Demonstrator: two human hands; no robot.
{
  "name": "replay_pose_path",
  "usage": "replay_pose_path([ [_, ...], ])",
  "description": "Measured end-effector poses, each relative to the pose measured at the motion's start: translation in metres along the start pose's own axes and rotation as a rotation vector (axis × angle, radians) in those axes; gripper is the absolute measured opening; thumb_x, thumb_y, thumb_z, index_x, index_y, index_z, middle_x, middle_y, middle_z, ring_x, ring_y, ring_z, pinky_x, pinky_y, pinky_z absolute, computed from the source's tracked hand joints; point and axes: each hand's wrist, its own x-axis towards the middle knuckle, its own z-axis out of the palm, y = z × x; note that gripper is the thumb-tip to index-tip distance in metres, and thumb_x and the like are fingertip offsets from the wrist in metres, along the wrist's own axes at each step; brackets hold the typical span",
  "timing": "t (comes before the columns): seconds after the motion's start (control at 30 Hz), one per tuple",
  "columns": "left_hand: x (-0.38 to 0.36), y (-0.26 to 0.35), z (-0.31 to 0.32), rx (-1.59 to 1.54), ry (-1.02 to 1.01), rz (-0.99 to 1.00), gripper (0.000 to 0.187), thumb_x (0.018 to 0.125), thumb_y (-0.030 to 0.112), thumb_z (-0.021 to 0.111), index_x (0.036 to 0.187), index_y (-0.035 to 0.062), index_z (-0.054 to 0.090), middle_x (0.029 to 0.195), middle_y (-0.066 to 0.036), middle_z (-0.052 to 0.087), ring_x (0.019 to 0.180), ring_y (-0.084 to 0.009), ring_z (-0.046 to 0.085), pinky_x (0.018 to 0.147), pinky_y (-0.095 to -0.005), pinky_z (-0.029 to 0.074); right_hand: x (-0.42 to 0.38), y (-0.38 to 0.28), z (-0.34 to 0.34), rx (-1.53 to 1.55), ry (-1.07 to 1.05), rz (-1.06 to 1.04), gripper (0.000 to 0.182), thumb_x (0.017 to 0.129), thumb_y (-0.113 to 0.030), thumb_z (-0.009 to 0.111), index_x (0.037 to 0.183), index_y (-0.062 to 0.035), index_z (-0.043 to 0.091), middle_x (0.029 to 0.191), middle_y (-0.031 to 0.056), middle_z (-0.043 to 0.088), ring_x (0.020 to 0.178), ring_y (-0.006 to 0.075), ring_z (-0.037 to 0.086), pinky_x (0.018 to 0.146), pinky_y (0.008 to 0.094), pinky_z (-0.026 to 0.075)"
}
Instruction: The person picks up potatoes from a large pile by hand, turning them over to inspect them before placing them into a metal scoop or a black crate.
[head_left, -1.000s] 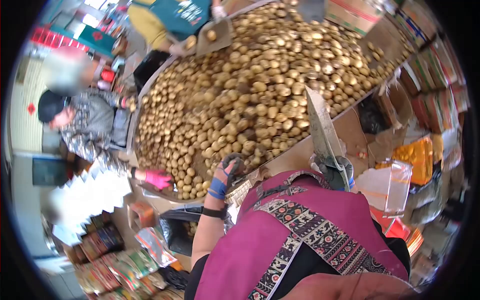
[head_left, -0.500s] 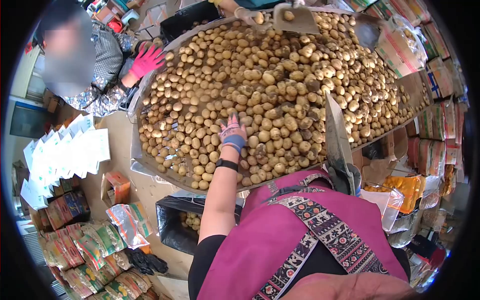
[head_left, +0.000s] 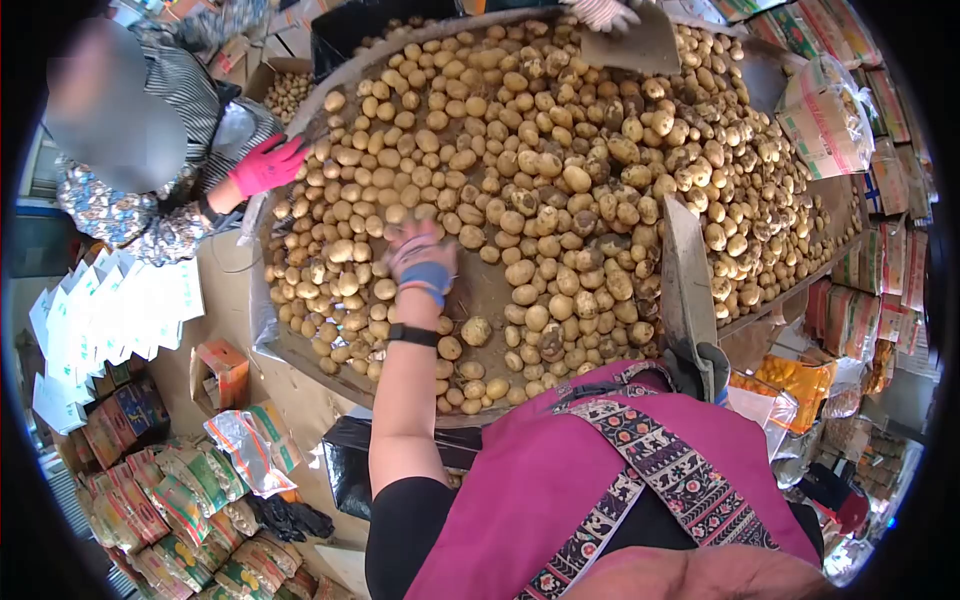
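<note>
My left hand (head_left: 420, 258), in a thin glove with a blue cuff, lies on the potatoes (head_left: 545, 222) heaped over a wide sorting table. Its fingers look spread and slightly blurred, with nothing visible gripped. Beside it, a strip of bare table surface (head_left: 478, 290) shows between potatoes. My right hand (head_left: 713, 372), in a dark glove, is mostly hidden by the purple apron near the table's front edge. It is closed at the lower end of a metal scoop (head_left: 686, 270), which stands on edge among the potatoes.
A co-worker's pink-gloved hand (head_left: 268, 165) rests at the table's left rim. At the far side, another person's striped glove (head_left: 602, 14) is by a second scoop (head_left: 632, 42). A black-lined box (head_left: 345, 465) stands below the front edge. Stacked cartons (head_left: 850, 330) line the right.
My left hand has moved left across the table, and a bare strip has opened among the potatoes to its right. The co-worker at left has leaned nearer; the far scoop appears farther right.
</note>
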Motion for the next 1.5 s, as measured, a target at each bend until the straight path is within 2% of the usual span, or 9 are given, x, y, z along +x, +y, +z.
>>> replay_pose_path([
  [0.13, 0.023, 0.05, 0.013, -0.031, -0.004, 0.331, 0.068, 0.087, 0.043, 0.059, 0.146, 0.0223, 0.034, 0.158, -0.009, 0.019, 0.143, -0.0407, 0.018, 0.11, -0.0633, 0.023, 0.015, -0.001, 0.005, -0.088, 0.03, 0.116, 0.064, 0.077, -0.017, 0.062, 0.135, -0.0016, 0.041, 0.122, 0.0213, 0.057, 0.115, 0.034, 0.057, 0.092, 0.0448, 0.054],
  [0.57, 0.122, -0.077, 0.005, -0.094, 0.088, -0.228, 0.075, 0.086, 0.042, 0.059, 0.151, 0.0285, 0.024, 0.16, -0.009, 0.009, 0.141, -0.0412, 0.024, 0.107, -0.0591, 0.032, 0.005, -0.006, -0.001, -0.038, 0.016, 0.117, 0.062, 0.076, -0.016, 0.064, 0.133, -0.0041, 0.043, 0.121, 0.0202, 0.057, 0.111, 0.034, 0.058, 0.09, 0.0488, 0.054],
  [0.73, -0.017, -0.001, -0.023, 0.042, 0.162, 0.363, 0.038, 0.086, 0.031, 0.058, 0.121, 0.016, 0.052, 0.121, -0.011, 0.055, 0.117, -0.0303, 0.052, 0.092, -0.0412, 0.048, 0.005, -0.005, -0.019, 0.037, 0.044, 0.113, 0.062, 0.076, -0.016, 0.064, 0.133, -0.0026, 0.043, 0.12, 0.0187, 0.058, 0.108, 0.0346, 0.06, 0.09, 0.0498, 0.054],
  [0.87, -0.11, 0.011, 0.037, 0.251, -0.383, 0.385, 0.059, 0.081, 0.037, 0.069, 0.132, 0.0191, 0.046, 0.136, -0.013, 0.05, 0.118, -0.0289, 0.054, 0.096, -0.0412, 0.045, 0.007, -0.007, -0.002, -0.027, -0.086, 0.098, 0.06, 0.077, -0.015, 0.064, 0.132, -0.0011, 0.043, 0.121, 0.0193, 0.058, 0.107, 0.0362, 0.061, 0.092, 0.0499, 0.053],
  [1.03, -0.121, -0.025, 0.087, 0.302, -0.16, 0.383, 0.064, 0.074, 0.032, 0.075, 0.132, 0.0213, 0.05, 0.131, -0.019, 0.054, 0.113, -0.0316, 0.057, 0.093, -0.0415, 0.047, 0.012, -0.01, -0.005, -0.106, -0.106, 0.086, 0.063, 0.077, -0.013, 0.062, 0.133, 0.003, 0.04, 0.12, 0.0236, 0.058, 0.103, 0.0378, 0.063, 0.088, 0.0513, 0.056],
  [1.23, -0.115, -0.019, 0.01, -1.977, -0.867, 0.122, 0.049, 0.09, 0.039, 0.063, 0.124, 0.0053, 0.056, 0.094, -0.009, 0.066, 0.088, -0.0161, 0.065, 0.075, -0.0261, 0.053, 0.005, -0.021, 0.009, -0.104, -0.128, 0.077, 0.061, 0.078, -0.011, 0.06, 0.134, 0.0051, 0.039, 0.121, 0.025, 0.057, 0.106, 0.0384, 0.062, 0.089, 0.0514, 0.055],
  [1.27, -0.128, -0.008, 0.015, -1.766, -0.46, 0.468, 0.057, 0.089, 0.033, 0.066, 0.134, 0.0044, 0.044, 0.123, -0.015, 0.057, 0.096, -0.0211, 0.063, 0.079, -0.0294, 0.055, 0.007, -0.022, 0.008, -0.099, -0.134, 0.075, 0.061, 0.078, -0.011, 0.06, 0.134, 0.0051, 0.039, 0.121, 0.025, 0.057, 0.106, 0.0384, 0.062, 0.089, 0.0514, 0.055],
  [1.43, -0.115, 0.017, -0.006, -2.198, -0.768, 0.17, 0.052, 0.09, 0.023, 0.064, 0.137, 0.0128, 0.043, 0.132, -0.015, 0.047, 0.106, -0.0258, 0.058, 0.073, -0.0321, 0.057, 0.025, -0.028, -0.026, -0.029, -0.161, 0.094, 0.063, 0.08, -0.01, 0.059, 0.137, 0.0046, 0.037, 0.126, 0.0257, 0.055, 0.11, 0.0385, 0.06, 0.095, 0.0506, 0.051],
  [1.5, -0.093, 0.01, 0.01, -1.067, 0.102, 0.996, 0.041, 0.092, 0.018, 0.059, 0.13, 0.0095, 0.049, 0.127, -0.014, 0.049, 0.099, -0.025, 0.06, 0.069, -0.0325, 0.056, 0.03, -0.03, -0.035, -0.015, -0.14, 0.098, 0.063, 0.08, -0.01, 0.059, 0.137, 0.0045, 0.037, 0.126, 0.025, 0.055, 0.111, 0.0383, 0.06, 0.096, 0.0507, 0.05],
])
